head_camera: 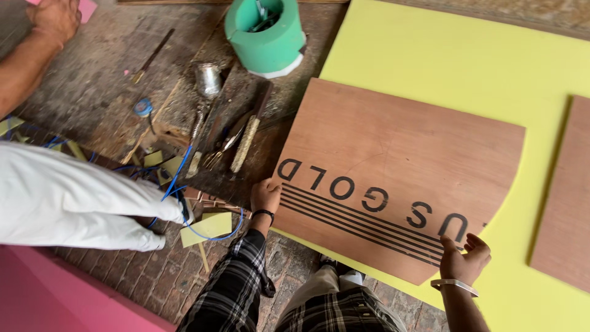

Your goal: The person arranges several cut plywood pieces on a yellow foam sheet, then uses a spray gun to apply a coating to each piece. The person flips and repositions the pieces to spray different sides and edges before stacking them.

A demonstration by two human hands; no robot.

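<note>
nearest the camera, plaid trouser legs (246, 295) are seen over a brick floor (166, 276). the left hand (265, 195) is laid on the near left corner of a brown plywood panel with one curved edge and black stencilled letters and stripes (393, 172); its fingers are curled together on the panel's edge. the right hand (464, 258), with a metal bangle (453, 284) at the wrist, is set at the panel's near right edge, fingers slightly apart and bent against the wood. the panel is laid flat on a large yellow foam sheet (442, 67) spread over the floor, and a second brown plywood piece (565, 197) is seen on the same sheet to the right. to the left, another person's white-clad leg (74, 197) is stretched across, beside blue wire (178, 178) and yellow foam scraps (206, 226). further off, metal hand tools (227, 141) are scattered on the worn floor, and a green cylindrical container (265, 37) is placed beyond them. another person's hand (55, 18) is rested at the far left.
</note>
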